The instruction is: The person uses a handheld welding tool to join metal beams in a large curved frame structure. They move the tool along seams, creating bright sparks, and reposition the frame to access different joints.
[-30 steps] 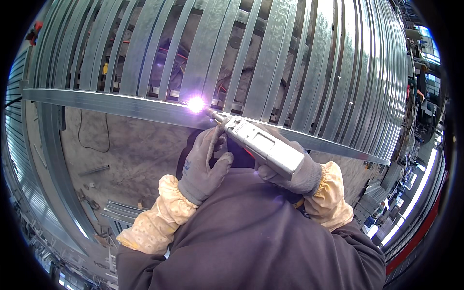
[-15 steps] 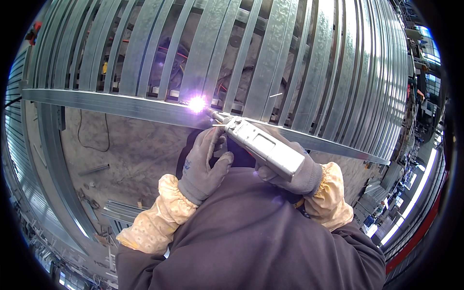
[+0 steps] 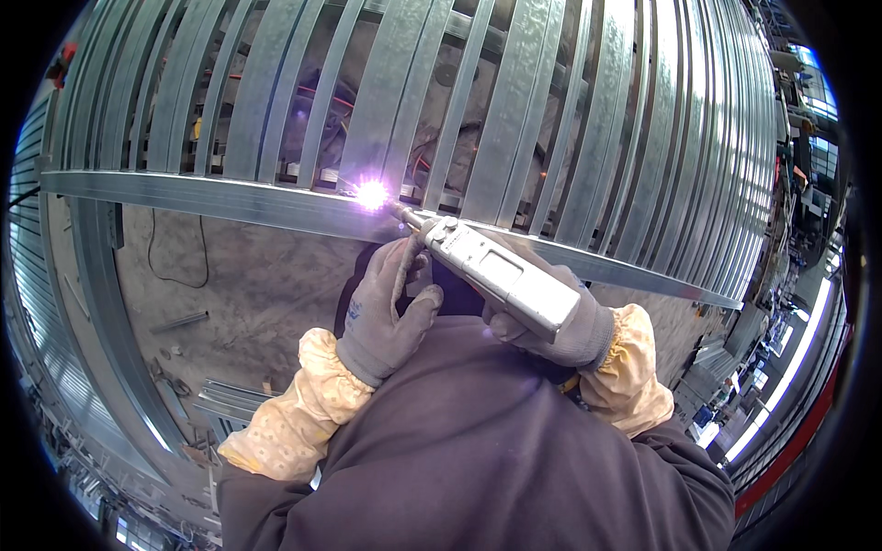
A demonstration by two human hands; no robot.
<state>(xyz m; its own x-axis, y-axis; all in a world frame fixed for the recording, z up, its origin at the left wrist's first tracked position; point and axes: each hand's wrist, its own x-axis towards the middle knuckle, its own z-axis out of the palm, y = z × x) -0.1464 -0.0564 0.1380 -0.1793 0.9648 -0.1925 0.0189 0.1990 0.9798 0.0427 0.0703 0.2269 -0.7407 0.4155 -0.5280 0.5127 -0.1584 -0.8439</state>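
Note:
My right hand (image 3: 574,332), in a grey glove with a yellow sleeve cover, grips the rear of a grey handheld welding torch (image 3: 491,274). The torch's tip points up and left, and a bright violet arc (image 3: 371,194) burns there on a long galvanized steel rail (image 3: 211,195). My left hand (image 3: 386,317), gloved the same way, cups the torch's front end from below, fingers curled beside the nozzle. The rail crosses a row of upright steel slats (image 3: 514,110).
Bare concrete floor (image 3: 248,285) lies below the frame, with a loose cable (image 3: 179,262) and metal offcuts (image 3: 220,399). A steel upright (image 3: 106,303) runs down the left. Red cables show behind the slats. Workshop clutter stands at the far right edge.

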